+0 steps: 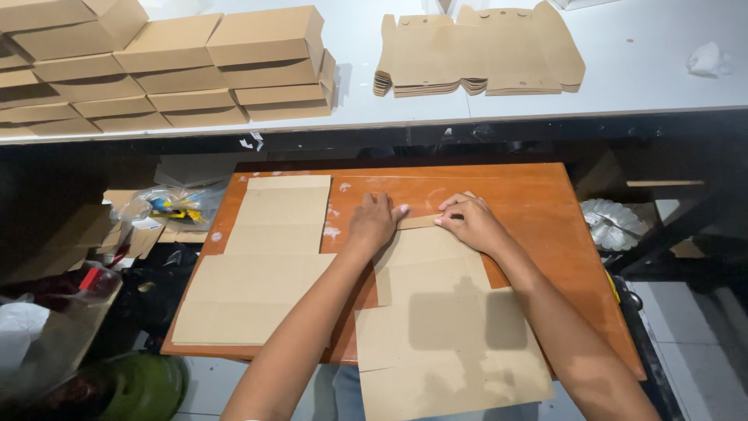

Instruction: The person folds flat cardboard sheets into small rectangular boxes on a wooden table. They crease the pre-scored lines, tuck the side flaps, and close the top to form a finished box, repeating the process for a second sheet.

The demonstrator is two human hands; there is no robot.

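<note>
The person's left hand (374,222) and right hand (470,222) lay side by side at the far end of a flat cardboard sheet (436,312) on the orange wooden worktop (545,203); both were flattened, fingers stretched out and pressing down rather than gripping, with the fingertips of each meeting a narrow folded flap (419,221) between them. The sheet's long axis ran near to far, from the near edge of the worktop, which it overhung, up to the hands; so the flap lay directly between the two hands, about equally close to each, and the bulk of the sheet lay on the near side, under the forearms. Whether the thumbs had hold of the flap's edge could not be told. To the left, well apart from the hands, a second flat cardboard sheet (265,265) lay along the same axis. On the far white table (662,86) stood stacked folded boxes (187,70) at the left and a pile of unfolded box blanks (479,51) at the right.
</note>
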